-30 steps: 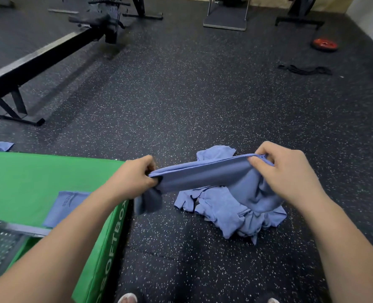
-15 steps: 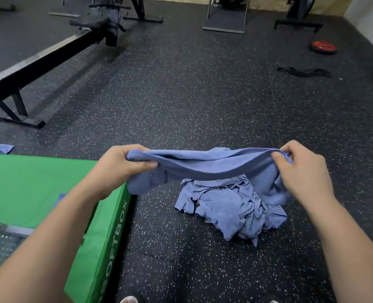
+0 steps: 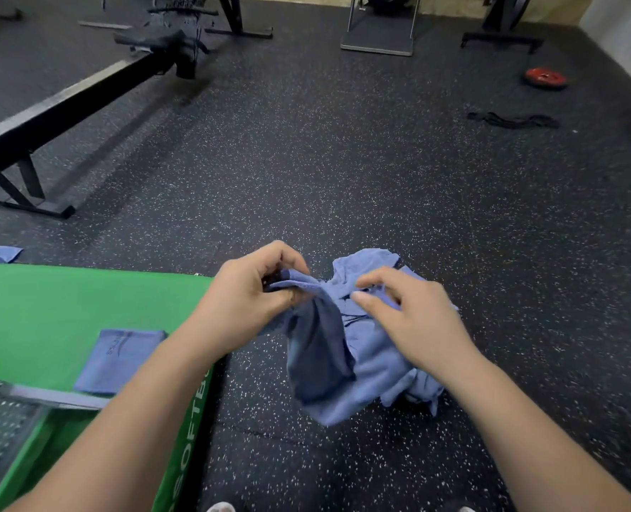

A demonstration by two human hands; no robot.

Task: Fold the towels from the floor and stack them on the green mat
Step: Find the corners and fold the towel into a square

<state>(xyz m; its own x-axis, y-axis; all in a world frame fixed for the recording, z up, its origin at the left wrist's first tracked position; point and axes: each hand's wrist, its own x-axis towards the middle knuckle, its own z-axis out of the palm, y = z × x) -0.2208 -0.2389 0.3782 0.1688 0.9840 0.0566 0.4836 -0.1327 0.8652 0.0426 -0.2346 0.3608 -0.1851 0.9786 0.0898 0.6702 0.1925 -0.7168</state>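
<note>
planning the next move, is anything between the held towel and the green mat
Nothing visible does. The held towel hangs beside the green mat, where one folded towel lies.

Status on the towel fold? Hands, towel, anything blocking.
Left hand grips the towel, hanging. Right hand at its top edge, grip unclear. One folded towel on green mat. Nothing between towel and mat.

Floor: dark speckled rubber | on it: crumpled pile of blue towels, green mat, red weight plate, black strap | on green mat: one folded blue towel, lying flat
</note>
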